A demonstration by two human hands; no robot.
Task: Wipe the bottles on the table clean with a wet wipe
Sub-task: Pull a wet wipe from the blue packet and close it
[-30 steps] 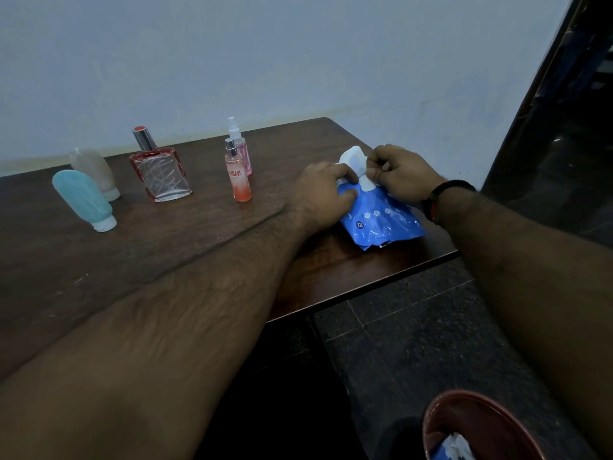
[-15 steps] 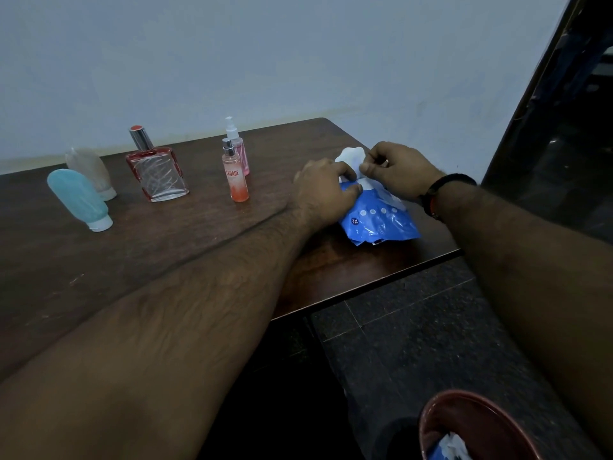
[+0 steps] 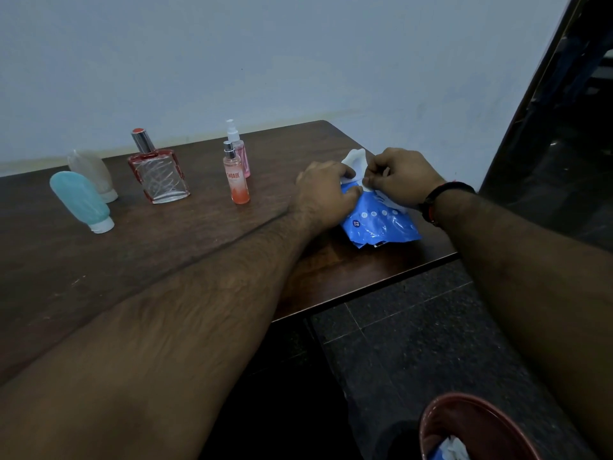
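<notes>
A blue wet wipe pack [image 3: 381, 225] lies near the right front corner of the dark wooden table [image 3: 166, 260]. My left hand [image 3: 323, 194] grips the pack's top, fingers curled on it. My right hand [image 3: 401, 177] pinches something white at the pack's opening, beside the raised white flap [image 3: 355, 159]. Further left stand an orange spray bottle [image 3: 236, 179], a pink spray bottle [image 3: 240, 151] behind it, a clear perfume bottle with red edges [image 3: 159, 172], a teal squeeze bottle [image 3: 81, 202] and a whitish squeeze bottle [image 3: 94, 174].
A pale wall runs behind the table. Dark tiled floor [image 3: 414, 343] lies past the table's right edge. A dark red bin [image 3: 477, 426] with white and blue scraps inside sits at the bottom right. A dark doorway is at the far right.
Both hands have stayed at the pack's opening; my right hand's fingers have shifted slightly lower toward the opening. The bottles have not moved.
</notes>
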